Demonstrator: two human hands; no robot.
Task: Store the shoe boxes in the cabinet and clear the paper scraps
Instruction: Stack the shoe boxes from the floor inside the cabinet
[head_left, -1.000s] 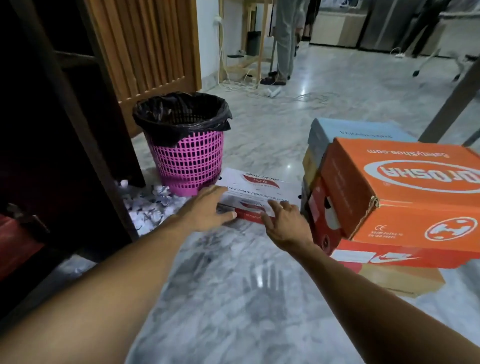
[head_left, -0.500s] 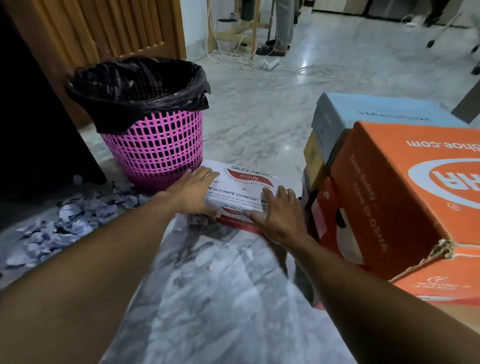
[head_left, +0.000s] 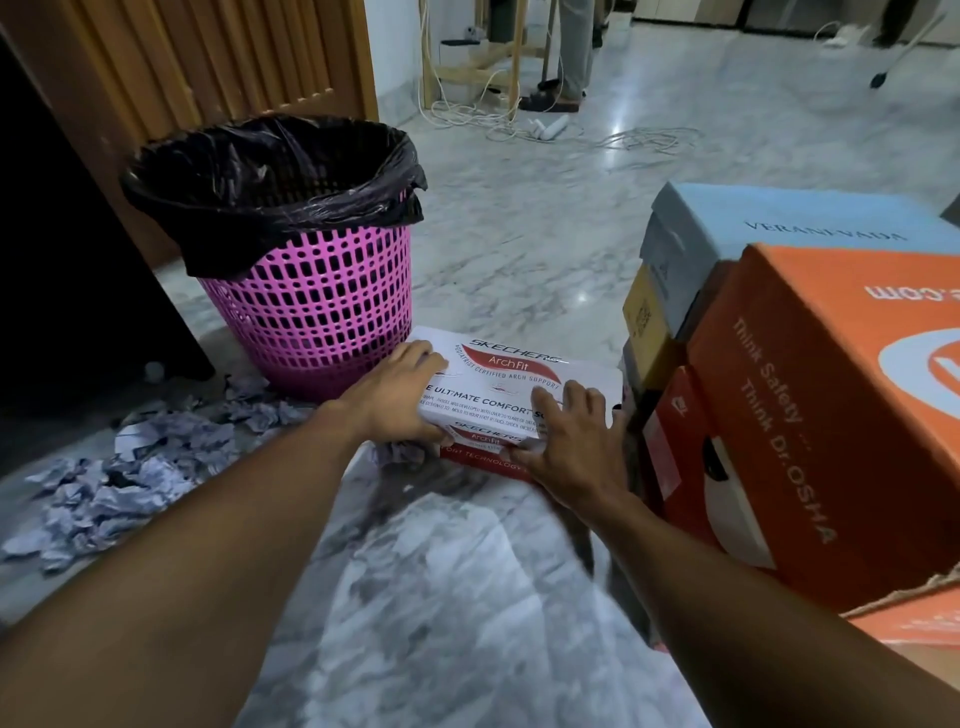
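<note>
The white box (head_left: 519, 387) lies flat on the marble floor (head_left: 467, 597) at my twelve o'clock, and I have both hands on it. My left hand (head_left: 395, 402) grips its nine o'clock end, fingers laid over the lid and thumb against the near side. My right hand (head_left: 571, 449) holds the near corner at the three o'clock end, fingers spread across the lid and thumb pressed on the front face. Just beyond the box at eleven o'clock stands the pink bin (head_left: 311, 322) with its black liner (head_left: 270, 171), close to the box's far corner; I cannot tell if they touch. Crumpled paper scraps (head_left: 130, 473) litter the floor from nine to ten o'clock, and one wad sits under my left wrist against the box. At two to three o'clock is the stack of boxes: the orange box (head_left: 831, 415) nearest, the blue box (head_left: 779, 228) behind it, a yellow box (head_left: 644, 317) and a red box (head_left: 675, 457) lower down, just beside my right hand. The dark cabinet (head_left: 62, 260) is at ten o'clock.
</note>
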